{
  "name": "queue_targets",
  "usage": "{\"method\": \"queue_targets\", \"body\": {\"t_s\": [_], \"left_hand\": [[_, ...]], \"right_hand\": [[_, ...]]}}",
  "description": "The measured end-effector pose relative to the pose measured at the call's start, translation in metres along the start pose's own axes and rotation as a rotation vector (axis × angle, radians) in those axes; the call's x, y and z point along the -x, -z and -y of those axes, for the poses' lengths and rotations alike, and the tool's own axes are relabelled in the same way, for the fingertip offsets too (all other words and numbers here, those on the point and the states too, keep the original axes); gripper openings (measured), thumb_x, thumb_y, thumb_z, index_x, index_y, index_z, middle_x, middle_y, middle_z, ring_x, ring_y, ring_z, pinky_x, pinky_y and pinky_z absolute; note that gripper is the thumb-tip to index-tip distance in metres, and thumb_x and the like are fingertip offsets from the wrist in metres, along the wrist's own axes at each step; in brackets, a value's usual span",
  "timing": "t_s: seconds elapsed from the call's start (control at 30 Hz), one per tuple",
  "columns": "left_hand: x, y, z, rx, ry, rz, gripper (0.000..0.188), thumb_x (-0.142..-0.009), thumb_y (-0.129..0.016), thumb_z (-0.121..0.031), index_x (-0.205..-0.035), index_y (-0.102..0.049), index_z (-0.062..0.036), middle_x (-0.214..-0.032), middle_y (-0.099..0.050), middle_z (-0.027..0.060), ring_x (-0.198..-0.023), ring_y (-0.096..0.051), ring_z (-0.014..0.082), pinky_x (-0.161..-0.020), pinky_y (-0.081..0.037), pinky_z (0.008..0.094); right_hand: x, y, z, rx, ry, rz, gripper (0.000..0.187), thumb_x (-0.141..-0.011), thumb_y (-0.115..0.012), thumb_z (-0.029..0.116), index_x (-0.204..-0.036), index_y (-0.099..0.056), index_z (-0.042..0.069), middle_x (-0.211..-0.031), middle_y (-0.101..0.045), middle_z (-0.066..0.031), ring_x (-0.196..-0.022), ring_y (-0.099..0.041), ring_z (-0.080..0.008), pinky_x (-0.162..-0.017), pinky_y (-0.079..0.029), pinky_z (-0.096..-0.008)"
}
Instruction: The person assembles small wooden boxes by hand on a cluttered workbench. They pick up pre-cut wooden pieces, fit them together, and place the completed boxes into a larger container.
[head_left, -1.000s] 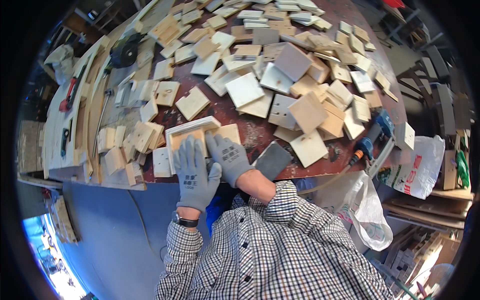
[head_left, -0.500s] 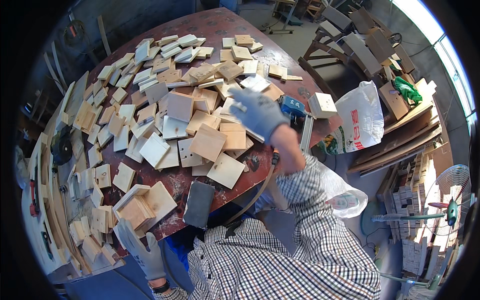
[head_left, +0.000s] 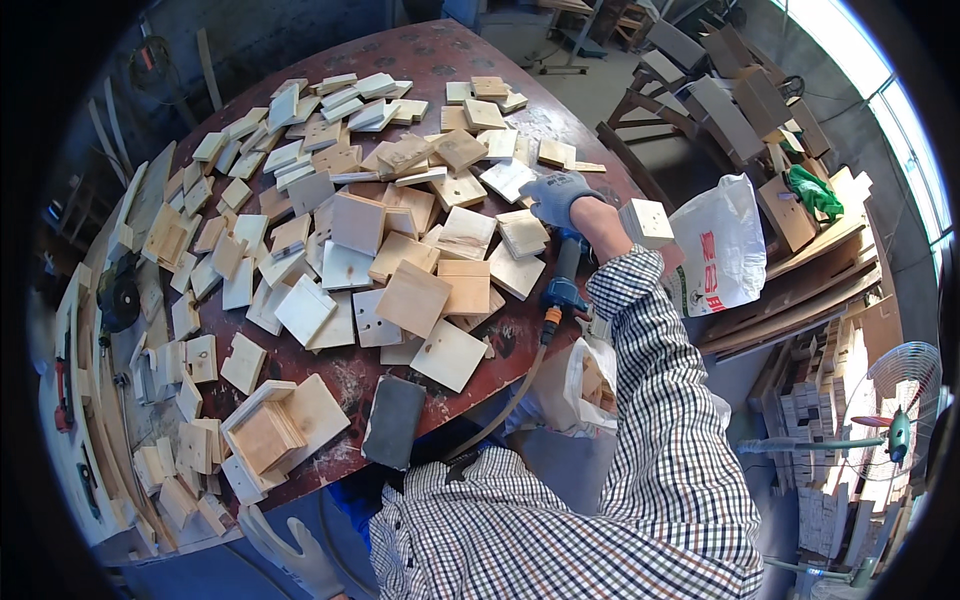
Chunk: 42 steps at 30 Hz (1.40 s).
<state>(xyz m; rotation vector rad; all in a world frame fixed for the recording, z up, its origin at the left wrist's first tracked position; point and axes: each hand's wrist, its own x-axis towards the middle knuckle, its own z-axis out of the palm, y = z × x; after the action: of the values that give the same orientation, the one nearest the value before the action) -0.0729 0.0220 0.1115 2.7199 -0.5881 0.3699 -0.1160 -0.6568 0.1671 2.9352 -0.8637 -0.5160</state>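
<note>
Gripping the blue nail gun (head_left: pixel 563 275) at the table's (head_left: pixel 440 60) right edge, the gloved right hand (head_left: pixel 558 197) closes around its top beside scattered wood squares (head_left: pixel 412 297). The left hand (head_left: pixel 295 555) hangs open below the table, near the small wooden box (head_left: pixel 270 432).

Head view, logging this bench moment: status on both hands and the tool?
Right hand shut on blue air tool. Left hand low, off the table, open, empty. Wooden squares crowd the tool.
</note>
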Motion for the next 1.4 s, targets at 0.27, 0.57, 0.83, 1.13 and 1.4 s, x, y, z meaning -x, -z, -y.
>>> {"method": "queue_targets", "body": {"t_s": [0.27, 0.57, 0.83, 1.13, 1.4], "left_hand": [[-0.013, 0.0, -0.003, -0.033, -0.028, 0.005, 0.062, -0.108, -0.055, -0.029, -0.157, -0.037, 0.0027, -0.165, -0.034, 0.0241, -0.155, -0.029, 0.0411, -0.126, -0.025, 0.0526], [-0.005, -0.006, 0.002, -0.042, -0.005, 0.025, 0.063, -0.109, -0.054, -0.034, -0.157, -0.037, 0.0033, -0.165, -0.034, 0.0237, -0.154, -0.03, 0.0414, -0.126, -0.025, 0.0531], [0.0, -0.013, 0.005, -0.049, 0.006, 0.037, 0.064, -0.108, -0.054, -0.035, -0.158, -0.036, 0.0018, -0.165, -0.034, 0.0229, -0.154, -0.03, 0.0413, -0.126, -0.025, 0.0545], [-0.015, 0.011, -0.019, -0.047, 0.027, 0.014, 0.069, -0.101, -0.064, -0.038, -0.153, -0.043, 0.0031, -0.156, -0.044, 0.0298, -0.144, -0.041, 0.049, -0.12, -0.034, 0.0569], [-0.022, 0.015, -0.018, -0.094, -0.014, 0.051, 0.067, -0.102, -0.062, -0.038, -0.151, -0.046, 0.0043, -0.152, -0.047, 0.0323, -0.142, -0.043, 0.0493, -0.119, -0.035, 0.0566]], "right_hand": [[-0.017, 0.009, 0.027, 0.086, 0.11, 0.106, 0.05, -0.094, -0.063, 0.031, -0.143, -0.063, 0.02, -0.137, -0.067, -0.0132, -0.129, -0.062, -0.0322, -0.108, -0.048, -0.0436], [-0.024, -0.001, 0.043, 0.024, 0.08, 0.098, 0.049, -0.094, -0.063, 0.032, -0.141, -0.063, 0.02, -0.136, -0.067, -0.0129, -0.125, -0.064, -0.0347, -0.107, -0.049, -0.0445], [-0.035, -0.018, 0.046, -0.222, 0.267, 0.159, 0.043, -0.098, -0.055, 0.019, -0.14, -0.065, 0.021, -0.141, -0.064, -0.0088, -0.128, -0.062, -0.0329, -0.111, -0.046, -0.0426], [-0.094, -0.016, 0.007, -0.409, -0.257, -0.176, 0.048, -0.093, -0.059, 0.038, -0.136, -0.066, 0.017, -0.138, -0.067, -0.0148, -0.125, -0.064, -0.0339, -0.105, -0.05, -0.0466], [-0.143, -0.021, 0.003, -0.494, -0.65, -0.16, 0.082, -0.092, -0.057, 0.057, -0.163, -0.033, 0.022, -0.162, -0.042, -0.022, -0.146, -0.045, -0.042, -0.117, -0.038, -0.0538]]}}
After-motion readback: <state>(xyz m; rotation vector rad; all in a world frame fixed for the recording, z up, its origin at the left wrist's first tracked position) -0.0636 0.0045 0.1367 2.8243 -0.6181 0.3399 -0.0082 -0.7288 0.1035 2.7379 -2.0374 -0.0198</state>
